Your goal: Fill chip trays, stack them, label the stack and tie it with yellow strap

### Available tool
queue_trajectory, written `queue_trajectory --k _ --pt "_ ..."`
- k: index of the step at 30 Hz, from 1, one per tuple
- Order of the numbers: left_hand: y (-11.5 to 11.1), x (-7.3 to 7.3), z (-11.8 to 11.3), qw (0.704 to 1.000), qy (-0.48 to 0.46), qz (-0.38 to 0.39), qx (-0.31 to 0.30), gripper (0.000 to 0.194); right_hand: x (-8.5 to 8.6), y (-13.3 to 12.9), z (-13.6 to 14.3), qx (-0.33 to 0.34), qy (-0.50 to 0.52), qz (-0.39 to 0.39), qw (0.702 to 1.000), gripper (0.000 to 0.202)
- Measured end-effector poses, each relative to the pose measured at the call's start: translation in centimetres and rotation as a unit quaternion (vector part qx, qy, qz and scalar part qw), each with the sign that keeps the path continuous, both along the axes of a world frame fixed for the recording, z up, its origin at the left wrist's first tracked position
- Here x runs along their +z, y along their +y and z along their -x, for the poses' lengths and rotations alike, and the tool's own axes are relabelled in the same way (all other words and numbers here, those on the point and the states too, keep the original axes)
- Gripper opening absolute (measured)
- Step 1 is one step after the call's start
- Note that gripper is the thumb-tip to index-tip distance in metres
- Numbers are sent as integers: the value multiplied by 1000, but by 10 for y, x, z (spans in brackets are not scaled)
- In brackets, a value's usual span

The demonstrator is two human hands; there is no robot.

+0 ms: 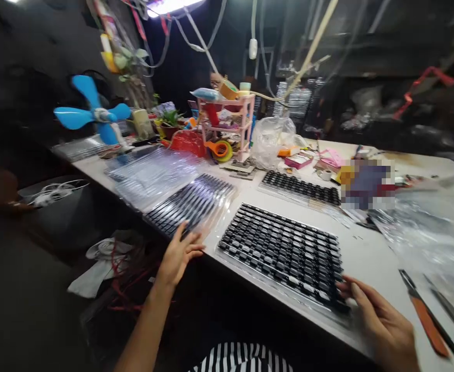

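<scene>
A clear plastic tray (277,268) filled with rows of small black parts lies at the front edge of the table. My right hand (381,315) is at its right edge, thumb and fingers closed on the tray's corner. My left hand (180,256) hovers by the table edge, fingers spread, holding nothing. Just beyond it lies a clear ribbed tray (190,204) with dark stripes showing through. Another tray of black parts (302,187) rests farther back.
Stacked clear sheets (153,173) and a blue-bladed fan (98,111) are to the left. A pink rack (227,121) holding tape stands at the back. Plastic bags (432,227) and an orange-handled tool (424,315) lie on the right. A bin (60,204) stands below left.
</scene>
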State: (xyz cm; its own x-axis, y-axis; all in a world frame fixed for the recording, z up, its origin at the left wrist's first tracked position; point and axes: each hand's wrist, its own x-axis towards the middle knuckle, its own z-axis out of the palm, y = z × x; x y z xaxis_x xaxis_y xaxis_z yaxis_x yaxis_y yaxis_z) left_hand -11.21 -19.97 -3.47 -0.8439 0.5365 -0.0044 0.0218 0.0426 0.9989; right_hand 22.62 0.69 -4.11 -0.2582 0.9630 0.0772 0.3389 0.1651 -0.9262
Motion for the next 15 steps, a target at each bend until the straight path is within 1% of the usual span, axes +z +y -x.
queue_trajectory --k 1,2,3,4,5,6,7,8,9,11,12,13,15 --pt "2 1 1 995 -61 -77 11 51 -1 -3 2 2 17 -1 1000 38" --pt "5 2 3 981 -110 -158 34 47 -2 -5 4 3 30 -6 1000 37" --pt "9 4 7 960 -142 -231 65 39 -3 -6 6 -7 45 -16 999 36" --pt "13 6 12 941 -157 -286 93 27 -5 -7 7 -20 57 -24 998 35" --pt "18 8 17 924 -170 -324 114 12 -7 -7 7 -38 70 -30 996 34" --pt "23 10 23 914 -182 -343 121 6 -9 -6 6 -58 86 -34 994 33" --pt "28 12 28 911 -194 -346 114 15 -11 -5 5 -77 103 -37 991 32" --pt "32 14 33 915 -202 -335 99 21 -13 -4 3 -93 121 -38 988 32" --pt "35 16 36 923 -201 -317 80 22 -15 -3 1 -107 135 -40 984 31" --pt "40 23 38 939 -181 -287 52 14 -16 -4 0 -122 141 -51 981 29" --pt "41 27 36 944 -166 -280 45 11 -14 -6 2 -124 130 -62 982 28" --pt "43 32 31 946 -153 -282 40 12 -11 -9 4 -127 117 -79 982 27" --pt "47 41 11 952 -88 -293 24 17 1 -24 14 -111 103 -110 982 23"
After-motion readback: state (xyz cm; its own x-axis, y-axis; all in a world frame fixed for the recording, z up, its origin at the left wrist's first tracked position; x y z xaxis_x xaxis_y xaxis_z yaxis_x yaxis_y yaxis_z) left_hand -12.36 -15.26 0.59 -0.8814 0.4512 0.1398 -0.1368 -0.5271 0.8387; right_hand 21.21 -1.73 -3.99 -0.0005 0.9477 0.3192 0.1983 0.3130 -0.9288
